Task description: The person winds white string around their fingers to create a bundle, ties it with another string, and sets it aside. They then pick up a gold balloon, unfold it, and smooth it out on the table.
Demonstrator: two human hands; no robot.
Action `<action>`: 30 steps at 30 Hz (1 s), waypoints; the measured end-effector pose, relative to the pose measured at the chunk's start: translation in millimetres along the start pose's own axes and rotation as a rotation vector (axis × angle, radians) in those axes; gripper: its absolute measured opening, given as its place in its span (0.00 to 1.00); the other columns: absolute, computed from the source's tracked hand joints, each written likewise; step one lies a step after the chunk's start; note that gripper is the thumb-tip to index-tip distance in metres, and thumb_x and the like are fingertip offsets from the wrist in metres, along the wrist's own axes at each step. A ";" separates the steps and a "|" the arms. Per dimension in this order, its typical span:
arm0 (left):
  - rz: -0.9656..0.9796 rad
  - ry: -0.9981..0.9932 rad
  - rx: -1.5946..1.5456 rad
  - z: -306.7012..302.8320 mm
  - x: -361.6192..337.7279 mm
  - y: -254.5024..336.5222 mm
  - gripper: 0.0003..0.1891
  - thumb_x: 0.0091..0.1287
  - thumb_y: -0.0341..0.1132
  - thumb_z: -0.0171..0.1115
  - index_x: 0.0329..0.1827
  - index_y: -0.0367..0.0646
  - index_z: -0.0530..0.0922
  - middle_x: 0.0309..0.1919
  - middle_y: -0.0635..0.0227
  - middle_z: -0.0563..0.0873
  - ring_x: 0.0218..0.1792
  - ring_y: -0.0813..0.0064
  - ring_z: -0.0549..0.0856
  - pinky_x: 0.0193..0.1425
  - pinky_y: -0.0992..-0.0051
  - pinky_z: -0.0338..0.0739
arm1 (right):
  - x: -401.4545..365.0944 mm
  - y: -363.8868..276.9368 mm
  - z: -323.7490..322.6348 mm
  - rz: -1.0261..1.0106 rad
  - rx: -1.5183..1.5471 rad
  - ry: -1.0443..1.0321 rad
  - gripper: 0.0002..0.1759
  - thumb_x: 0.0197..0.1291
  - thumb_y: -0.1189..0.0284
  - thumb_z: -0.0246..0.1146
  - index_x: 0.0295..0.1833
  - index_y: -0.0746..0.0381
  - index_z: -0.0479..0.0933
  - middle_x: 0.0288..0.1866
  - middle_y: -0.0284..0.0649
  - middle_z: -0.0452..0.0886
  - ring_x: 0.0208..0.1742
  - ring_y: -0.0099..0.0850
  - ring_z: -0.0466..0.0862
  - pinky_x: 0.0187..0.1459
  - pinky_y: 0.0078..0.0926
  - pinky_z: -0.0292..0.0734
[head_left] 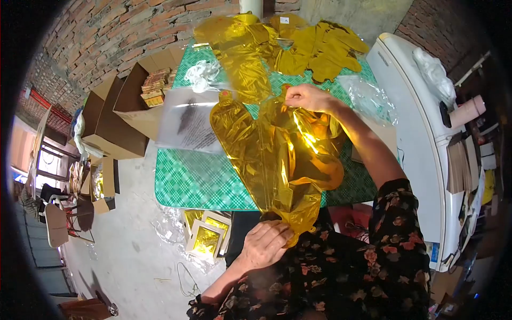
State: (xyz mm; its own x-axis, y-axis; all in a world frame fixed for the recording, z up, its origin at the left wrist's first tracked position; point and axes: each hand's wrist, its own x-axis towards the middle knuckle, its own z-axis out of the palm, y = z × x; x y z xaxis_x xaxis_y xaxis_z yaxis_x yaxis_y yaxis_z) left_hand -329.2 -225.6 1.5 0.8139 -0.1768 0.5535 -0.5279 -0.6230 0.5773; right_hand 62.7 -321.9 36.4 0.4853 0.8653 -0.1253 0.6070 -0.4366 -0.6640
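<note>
A shiny gold foil balloon (256, 154), flat and partly folded, stretches from the table down over its near edge. My left hand (266, 242) is closed on its lower end, just off the table's front edge. Farther up, my right hand (308, 98) pinches the balloon's upper end, fingers pressed together. Beyond it, more gold foil balloons (330, 50) lie flat at the back of the table. A clear plastic sheet with printed text (194, 125) lies to the left of the balloon, partly under it.
The table has a green checked cloth (197, 181). White string (202, 74) and a clear bag (368, 96) lie on it. Cardboard boxes (114, 117) stand left, a white refrigerator (413, 133) right. Gold packets (205, 240) rest on plastic at lower left.
</note>
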 end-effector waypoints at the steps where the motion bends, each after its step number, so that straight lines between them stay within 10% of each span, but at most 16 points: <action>1: 0.010 0.009 0.001 -2.9 1.7 -0.6 0.17 0.50 0.28 0.69 0.45 0.39 0.82 0.45 0.63 0.84 0.47 0.62 0.85 0.51 0.67 0.81 | 4.1 -6.3 0.1 -0.036 -0.074 0.022 0.14 0.66 0.63 0.63 0.46 0.64 0.79 0.35 0.36 0.81 0.37 0.23 0.76 0.39 0.26 0.71; 8: -0.039 0.097 -0.026 -14.1 14.3 -13.9 0.17 0.48 0.27 0.71 0.44 0.38 0.82 0.44 0.61 0.85 0.45 0.60 0.86 0.49 0.67 0.82 | 47.7 -32.4 16.6 0.084 -0.514 0.115 0.19 0.69 0.58 0.54 0.51 0.58 0.82 0.48 0.44 0.84 0.52 0.42 0.82 0.57 0.46 0.70; 13: -0.046 0.064 -0.043 -13.0 8.8 -19.9 0.17 0.48 0.28 0.72 0.43 0.40 0.83 0.42 0.63 0.86 0.44 0.62 0.86 0.48 0.68 0.82 | 74.7 -29.7 37.1 0.021 -0.563 0.099 0.27 0.73 0.59 0.50 0.74 0.53 0.63 0.74 0.44 0.66 0.72 0.45 0.66 0.68 0.54 0.60; 30: -0.108 -0.001 -0.072 -7.4 -18.3 -50.5 0.24 0.45 0.32 0.70 0.50 0.43 0.82 0.47 0.67 0.85 0.46 0.67 0.85 0.49 0.71 0.80 | 173.6 -0.1 30.7 0.099 -0.762 0.233 0.26 0.74 0.64 0.46 0.76 0.48 0.62 0.76 0.43 0.64 0.75 0.41 0.64 0.70 0.54 0.53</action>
State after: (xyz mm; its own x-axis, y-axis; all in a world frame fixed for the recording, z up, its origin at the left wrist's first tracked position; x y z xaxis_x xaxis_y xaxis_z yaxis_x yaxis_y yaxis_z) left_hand -319.3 -185.2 -33.3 0.8671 -0.1124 0.4853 -0.4533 -0.5821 0.6751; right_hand 127.6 -164.2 -7.9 0.6274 0.7767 0.0557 0.7760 -0.6295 0.0384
